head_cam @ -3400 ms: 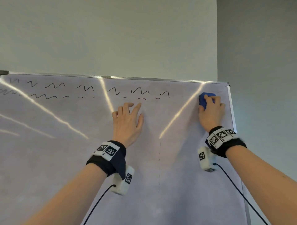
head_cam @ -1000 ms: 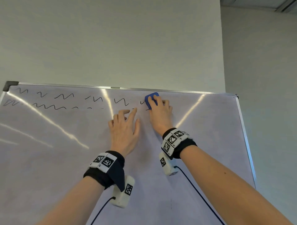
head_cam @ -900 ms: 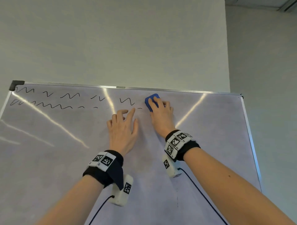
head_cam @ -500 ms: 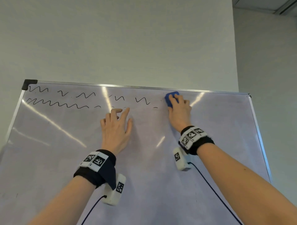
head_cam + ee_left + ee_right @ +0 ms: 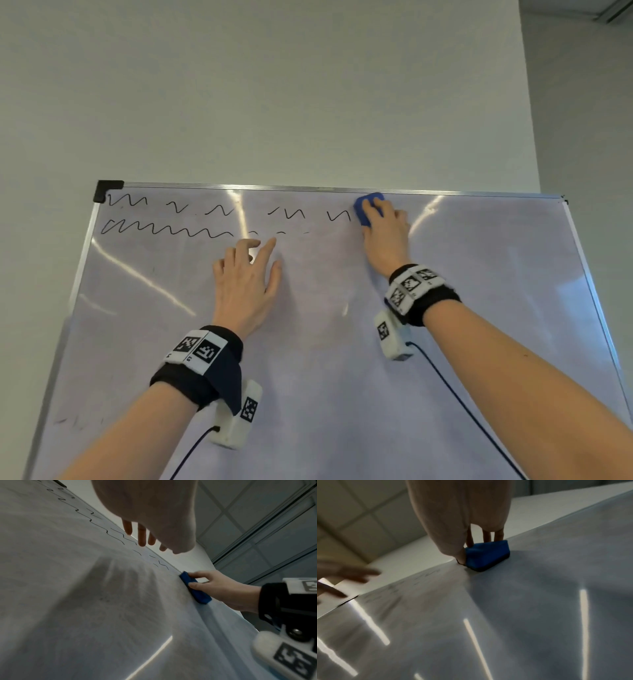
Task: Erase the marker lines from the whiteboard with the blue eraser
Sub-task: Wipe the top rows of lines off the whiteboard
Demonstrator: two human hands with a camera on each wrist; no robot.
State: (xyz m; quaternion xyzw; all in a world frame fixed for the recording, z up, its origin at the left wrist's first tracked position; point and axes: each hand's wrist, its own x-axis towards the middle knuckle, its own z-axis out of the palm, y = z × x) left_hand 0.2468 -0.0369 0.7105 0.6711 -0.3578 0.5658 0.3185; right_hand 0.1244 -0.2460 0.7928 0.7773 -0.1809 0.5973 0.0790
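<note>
Where gripped, blue eraser [image 5: 363,209] shows a dark underside.

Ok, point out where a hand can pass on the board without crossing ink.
Free: the whiteboard right of the blue eraser, and between left hand and right hand. Crowded: marker lines along the top left.

Setting: office or meeting room. Indicators: wall-mounted whiteboard [image 5: 342,342] with aluminium frame, filling the lower frame; plain pale wall [image 5: 274,85] above; gridded panel ceiling [image 5: 265,527], upper right of left wrist view.
</note>
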